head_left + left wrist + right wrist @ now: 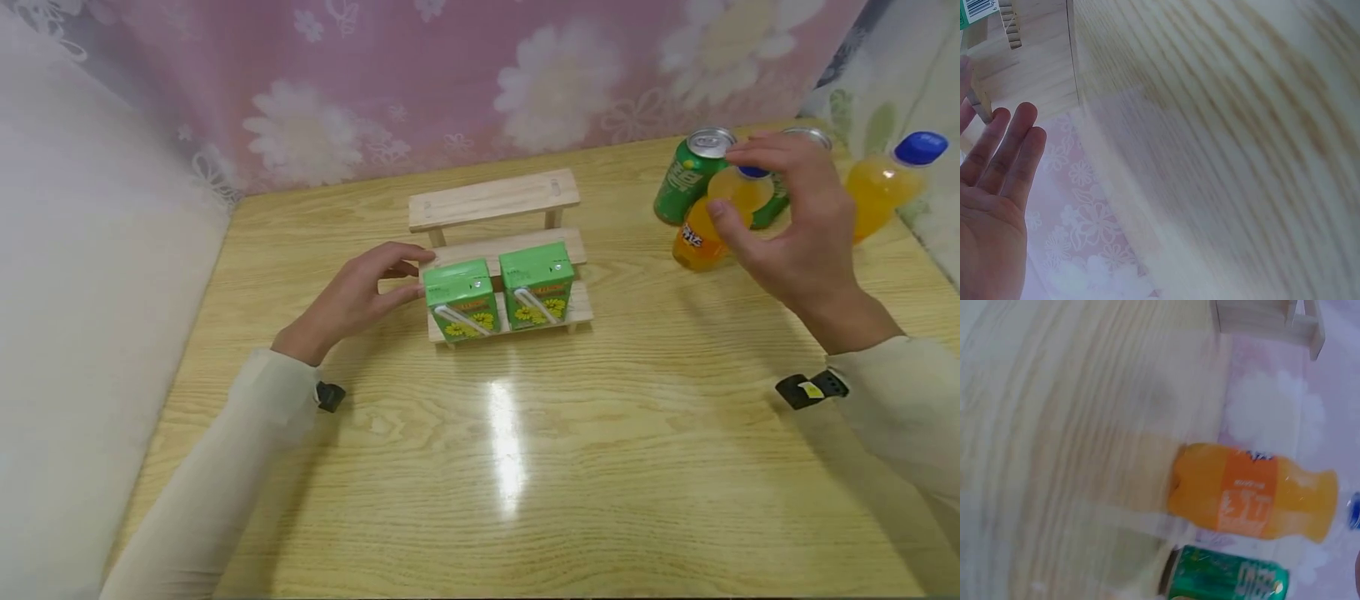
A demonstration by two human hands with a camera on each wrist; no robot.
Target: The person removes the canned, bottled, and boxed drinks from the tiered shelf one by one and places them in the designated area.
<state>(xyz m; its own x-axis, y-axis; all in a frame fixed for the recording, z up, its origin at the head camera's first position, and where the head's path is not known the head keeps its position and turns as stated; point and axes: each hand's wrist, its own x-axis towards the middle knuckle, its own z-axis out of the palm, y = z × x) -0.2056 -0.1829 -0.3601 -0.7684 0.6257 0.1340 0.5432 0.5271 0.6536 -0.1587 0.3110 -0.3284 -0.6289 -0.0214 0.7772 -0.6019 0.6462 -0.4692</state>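
A small stepped wooden rack (495,200) stands on the table. Two green drink cartons (461,302) with straws on their fronts sit side by side on its lowest step. At the rack's left end my left hand (360,287) pinches the middle step between thumb and fingertips; in the left wrist view that hand (997,187) has several fingers extended by the wood. My right hand (802,225) is spread around the upper part of an orange soda bottle (701,237), thumb and fingers wide apart. This bottle (1250,490) stands upright, its blue cap partly hidden in the head view.
Behind the soda bottle stands a green can (678,187); a second can (810,133) is mostly covered by my right hand. Another orange bottle (881,196) with a blue cap is at the far right. A pink flowered cloth (450,92) hangs behind the table (600,467).
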